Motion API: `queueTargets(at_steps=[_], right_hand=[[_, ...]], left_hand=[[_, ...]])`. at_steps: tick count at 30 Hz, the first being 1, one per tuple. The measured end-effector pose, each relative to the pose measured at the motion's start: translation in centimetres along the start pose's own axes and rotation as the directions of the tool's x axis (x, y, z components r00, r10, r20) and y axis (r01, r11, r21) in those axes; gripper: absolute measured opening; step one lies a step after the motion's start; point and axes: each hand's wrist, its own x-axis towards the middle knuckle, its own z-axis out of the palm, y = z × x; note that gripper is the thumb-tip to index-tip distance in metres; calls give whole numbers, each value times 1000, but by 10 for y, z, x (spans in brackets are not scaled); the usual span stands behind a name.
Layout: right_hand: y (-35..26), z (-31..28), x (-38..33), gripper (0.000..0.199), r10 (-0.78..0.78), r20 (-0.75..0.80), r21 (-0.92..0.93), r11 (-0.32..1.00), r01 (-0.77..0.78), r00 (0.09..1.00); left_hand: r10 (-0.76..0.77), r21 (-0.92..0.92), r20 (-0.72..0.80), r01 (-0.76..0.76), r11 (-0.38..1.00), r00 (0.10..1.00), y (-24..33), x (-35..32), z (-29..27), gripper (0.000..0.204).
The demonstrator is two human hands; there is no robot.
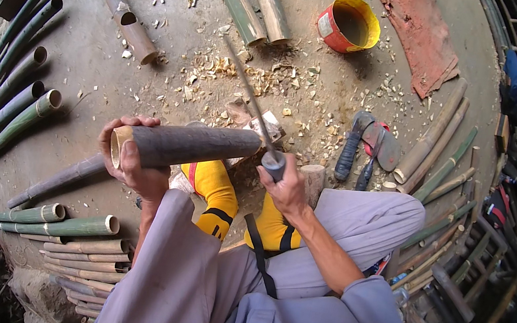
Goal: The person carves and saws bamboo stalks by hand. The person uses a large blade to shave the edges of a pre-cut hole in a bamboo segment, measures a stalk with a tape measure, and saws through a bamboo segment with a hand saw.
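Note:
My left hand (132, 155) is wrapped round the left end of a dark grey bamboo tube (197, 148). The tube lies nearly level above my knee, its pale cut rim turned left. Closed round a short grey handle, my right hand (289, 186) grips a long, narrow-bladed tool (251, 97). Its blade slants up and left, crossing close by the tube's right end; whether they touch I cannot tell. Beneath the tube's right end, a pale wooden block (267, 126) sits among shavings, partly hidden. My feet, in yellow socks (213, 187), are below the tube.
A red and yellow bucket (352, 25) stands at the back. Tools with dark handles (348, 155) lie right of my hands. Several green bamboo poles (24, 120) lie left, with cut lengths (87, 258) stacked nearer. More poles (432, 141) and a reddish sheet (418, 35) lie right.

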Motion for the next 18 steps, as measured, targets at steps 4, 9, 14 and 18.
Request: queueTargets(at_steps=[4,9,14,18], right_hand=[[9,-4,3,40,241,147,-121,967,-224,959],[-28,-16,-2,41,-4,-63,3,1000,5,998],[37,-1,13,41,280,111,-266,933,-243,954],[7,-3,18,38,510,260,43,842,-537,820]], left_hand=[[22,19,106,-24,1000,994,-3,-3,4,42],[23,12,79,-24,1000,997,-1,-4,1,45],[31,18,90,-32,999,995,-3,-6,7,45],[57,7,54,-58,998,997,-3,-4,-15,44]])
